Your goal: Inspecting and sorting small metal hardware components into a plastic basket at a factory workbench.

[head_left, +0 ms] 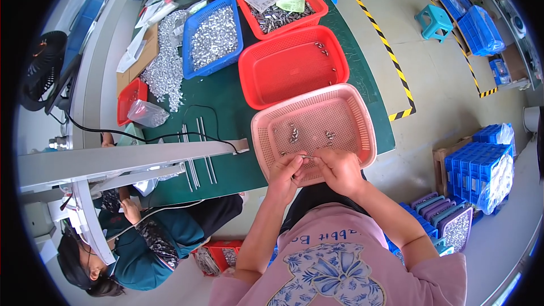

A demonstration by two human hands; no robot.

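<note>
My left hand (285, 171) and my right hand (338, 168) meet over the near edge of a pink mesh basket (358, 114). Between their fingertips they pinch a small thin metal part (309, 158). A few small metal pieces (294, 132) lie loose on the basket's bottom. Both forearms come up from the lower edge, over a pink flowered shirt.
Beyond the pink basket stand a red basket (283, 68) with a few parts, another red basket (280, 1) of metal pieces and bags, and a blue basket (212, 37) of silvery parts. A loose heap of parts (165, 68) lies left. Another person (141, 238) sits lower left. Blue crates (479, 164) stand right.
</note>
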